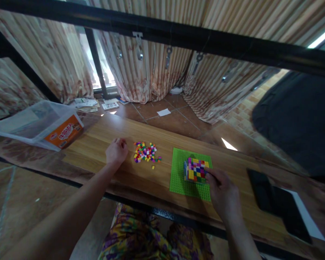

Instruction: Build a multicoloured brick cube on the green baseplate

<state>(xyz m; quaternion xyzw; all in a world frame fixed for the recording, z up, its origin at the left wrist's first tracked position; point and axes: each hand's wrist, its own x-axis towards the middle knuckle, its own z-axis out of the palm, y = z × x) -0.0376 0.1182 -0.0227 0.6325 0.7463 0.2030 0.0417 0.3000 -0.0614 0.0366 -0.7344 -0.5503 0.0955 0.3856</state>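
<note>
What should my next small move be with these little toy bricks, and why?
I'd probably have your left hand take one from the loose toy bricks: it is right beside them, while your right hand is at the edge of the multicoloured brick block on the green baseplate. Whether either hand already holds a brick is too small to tell.

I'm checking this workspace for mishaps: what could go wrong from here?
1. The left hand is close beside the loose bricks, so a sideways nudge might scatter them.
2. One yellow brick lies apart from the others, toward the person's side of the wooden table; a sleeve or arm could sweep it off.
3. The right hand is at the brick block; hard sideways pressure might loosen pieces.
</note>
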